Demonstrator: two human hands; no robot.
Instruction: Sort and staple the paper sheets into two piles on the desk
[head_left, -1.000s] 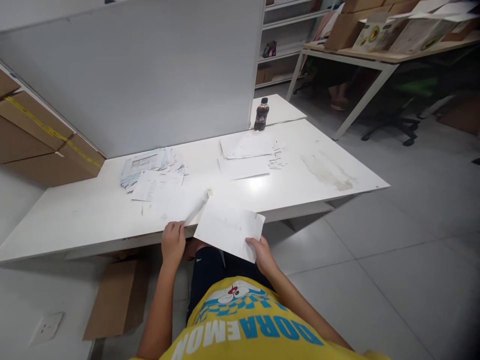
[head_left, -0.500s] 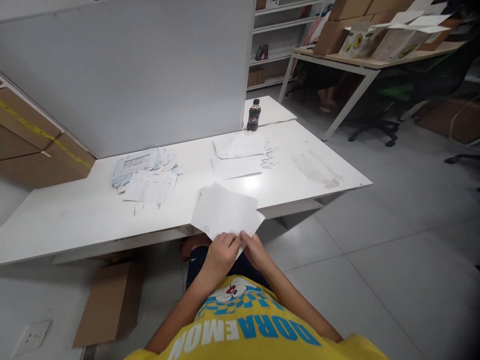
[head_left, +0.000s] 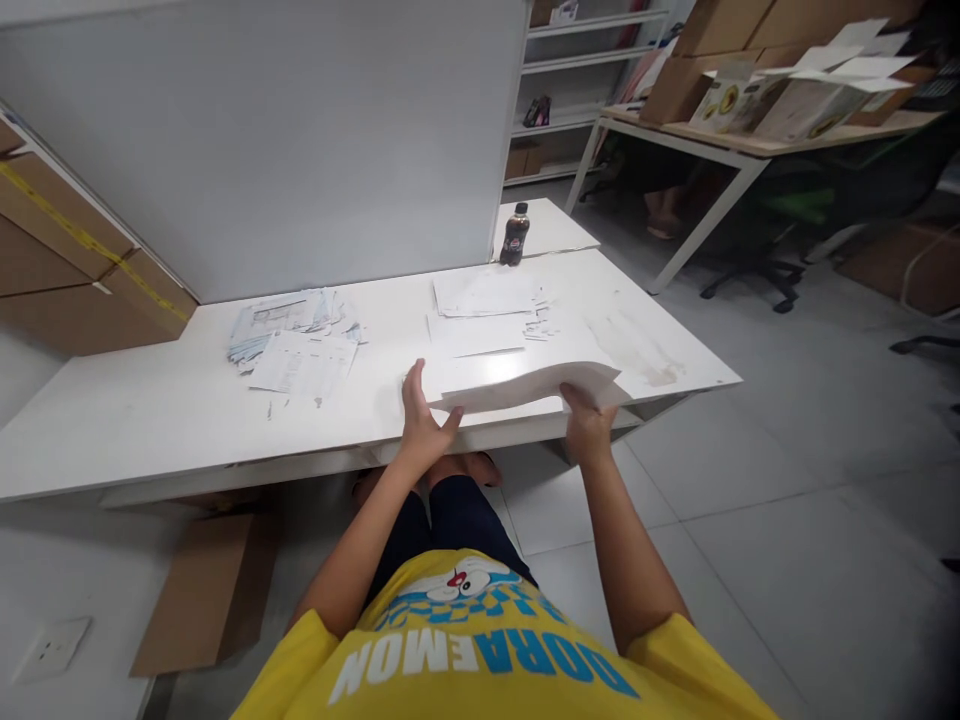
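White paper sheets (head_left: pixel 525 388), bent in a shallow wave, stand on edge above the front of the white table (head_left: pixel 172 420). My right hand (head_left: pixel 589 425) is closed on their right end, thumb on the near side. At their left end, my left hand (head_left: pixel 426 420) has its fingers and thumb spread, with the paper's edge between them. Behind the sheets lie a stack of white paper (head_left: pixel 484 295) and thin paper strips (head_left: pixel 538 320). Printed sheets (head_left: pixel 304 362) rest on a messy paper pile (head_left: pixel 262 325) to the left.
A dark soda bottle (head_left: pixel 514 235) stands at the back by the grey partition (head_left: pixel 300 140). Cardboard boxes (head_left: pixel 142 300) are at the far left, and another box (head_left: pixel 206 590) is under the table. A second table (head_left: pixel 697 135) with boxes stands at the back right.
My hands have moved apart and forward from near my lap to the table's front edge. The sheets have gone from lying tilted flat to standing on edge, and my left hand has opened.
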